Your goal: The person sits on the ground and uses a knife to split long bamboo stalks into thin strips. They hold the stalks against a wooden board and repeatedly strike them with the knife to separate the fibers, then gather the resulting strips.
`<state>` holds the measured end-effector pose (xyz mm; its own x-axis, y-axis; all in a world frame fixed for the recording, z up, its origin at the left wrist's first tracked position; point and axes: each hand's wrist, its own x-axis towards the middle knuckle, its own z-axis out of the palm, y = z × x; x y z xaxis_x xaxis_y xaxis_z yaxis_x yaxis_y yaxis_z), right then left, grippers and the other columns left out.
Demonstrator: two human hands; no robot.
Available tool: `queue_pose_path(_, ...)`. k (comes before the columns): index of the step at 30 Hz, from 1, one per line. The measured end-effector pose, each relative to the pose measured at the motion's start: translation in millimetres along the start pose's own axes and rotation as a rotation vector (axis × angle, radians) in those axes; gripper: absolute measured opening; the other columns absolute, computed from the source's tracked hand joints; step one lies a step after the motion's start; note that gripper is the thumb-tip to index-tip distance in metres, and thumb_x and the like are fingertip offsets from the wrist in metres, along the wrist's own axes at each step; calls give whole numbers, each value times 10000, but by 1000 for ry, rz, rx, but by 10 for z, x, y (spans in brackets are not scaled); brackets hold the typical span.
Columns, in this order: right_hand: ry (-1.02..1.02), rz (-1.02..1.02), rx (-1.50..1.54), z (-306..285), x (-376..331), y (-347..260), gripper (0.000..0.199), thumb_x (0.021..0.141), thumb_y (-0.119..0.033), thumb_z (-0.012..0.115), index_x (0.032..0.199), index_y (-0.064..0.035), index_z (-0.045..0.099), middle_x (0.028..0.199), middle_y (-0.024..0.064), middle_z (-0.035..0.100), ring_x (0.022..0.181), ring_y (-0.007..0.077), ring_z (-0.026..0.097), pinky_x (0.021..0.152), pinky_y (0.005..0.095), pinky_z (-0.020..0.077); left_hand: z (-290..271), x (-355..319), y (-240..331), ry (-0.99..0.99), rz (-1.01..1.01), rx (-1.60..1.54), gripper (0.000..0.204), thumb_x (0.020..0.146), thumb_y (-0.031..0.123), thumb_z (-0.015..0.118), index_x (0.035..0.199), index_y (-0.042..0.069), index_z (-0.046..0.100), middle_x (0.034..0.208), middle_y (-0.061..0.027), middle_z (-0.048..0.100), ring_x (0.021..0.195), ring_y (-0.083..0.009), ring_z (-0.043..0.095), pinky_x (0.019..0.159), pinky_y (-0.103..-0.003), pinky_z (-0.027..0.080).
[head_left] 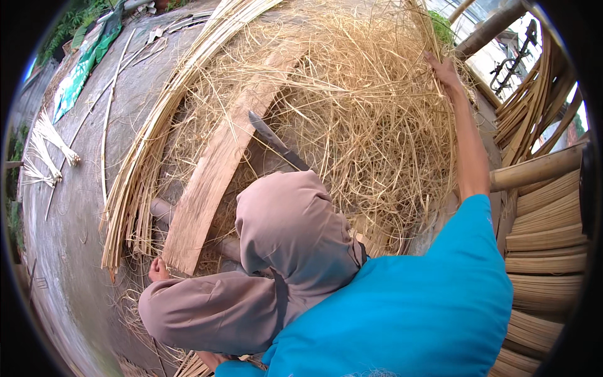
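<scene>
My right arm reaches out to the far right, where my right hand (445, 74) is closed around thin bamboo strips (424, 28) that run up to the top edge. Past my bent left knee show the curled fingers of my left hand (158, 270), beside the near end of a long wooden board (210, 169); what they hold is too small to make out. The knee hides most of that forearm. A knife (270, 133) with a dark handle lies aslant by the board, its tip on the board's edge and its handle end behind my other knee.
Curly shavings (377, 125) are heaped right of the board. A long bundle of split strips (147, 144) curves along its left. White strip bundles (47, 147) lie far left, near a green sheet (88, 69). Stacked strips (546, 251) and a bamboo pole (537, 166) stand close on the right.
</scene>
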<state>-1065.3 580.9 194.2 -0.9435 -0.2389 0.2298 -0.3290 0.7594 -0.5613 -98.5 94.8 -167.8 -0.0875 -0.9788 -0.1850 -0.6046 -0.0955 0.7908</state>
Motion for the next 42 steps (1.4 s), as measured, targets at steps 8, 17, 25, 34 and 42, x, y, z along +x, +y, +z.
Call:
queue_pose_path(8, -705, 120, 561, 996, -1297, 18, 727, 867, -671, 703, 1136, 2, 647, 915, 74, 590, 594, 110, 489, 578, 214, 456, 27, -256, 4730, -303, 524, 357, 536, 1028, 463, 554, 1362, 51, 628, 1221, -197, 701, 1107, -295, 672, 989, -435, 533)
queue_pose_path(17, -893, 335, 755, 1558, -2424, -242, 643, 935, -603, 669, 1211, -26, 599, 887, 17, 614, 775, 90, 610, 596, 252, 538, 2781, -476, 5608, -696, 231, 63, 571, 1055, 494, 497, 1335, 9, 610, 1226, -194, 699, 1008, -245, 690, 854, -359, 587)
queue_pose_path(25, -910, 208, 661, 1441, -2330, -345, 870, 909, -633, 676, 1405, 58, 498, 1177, 182, 609, 980, 231, 640, 731, 305, 582, 3540, -720, 5492, -953, -77, -757, 541, 954, 381, 719, 1328, 23, 560, 1117, -130, 599, 1056, -252, 632, 894, -382, 602)
queue_pose_path(34, -844, 179, 670, 1699, -1928, -448, 634, 956, -604, 637, 1134, 4, 641, 850, 0, 556, 661, 58, 539, 575, 236, 498, 3089, -661, 5559, -840, 122, -629, 719, 997, 518, 607, 1409, -50, 456, 1378, -227, 525, 1288, -304, 522, 1095, -429, 472)
queue_pose_path(42, -947, 133, 654, 1939, -2082, -667, 819, 931, -675, 612, 1370, 16, 568, 1116, 129, 651, 974, 200, 632, 865, 370, 544, 3603, -1101, 5206, -1123, -188, -789, 657, 1025, 572, 513, 1333, -8, 520, 1141, -178, 693, 1116, -293, 667, 943, -406, 591)
